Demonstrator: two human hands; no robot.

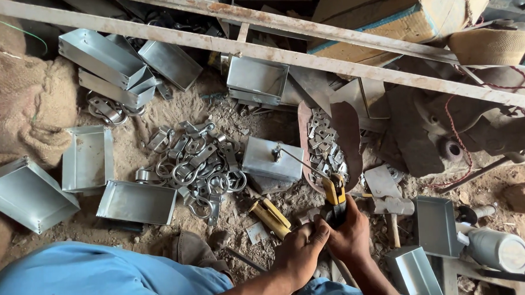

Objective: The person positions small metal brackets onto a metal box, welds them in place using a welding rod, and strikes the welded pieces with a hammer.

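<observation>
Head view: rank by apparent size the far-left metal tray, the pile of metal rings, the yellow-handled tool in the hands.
1. Pile of metal rings: widest spread.
2. Far-left metal tray: close to the pile in extent, so the top two are unsure.
3. Yellow-handled tool: smallest, partly hidden by the right hand and left hand, and nearer the camera.

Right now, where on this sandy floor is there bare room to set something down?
Bare sand shows between the upright tray and the pile of ring clasps, and behind that pile toward the tray under the plank. It is crowded around both hands, left hand and right hand, by the yellow-handled tool.
</observation>
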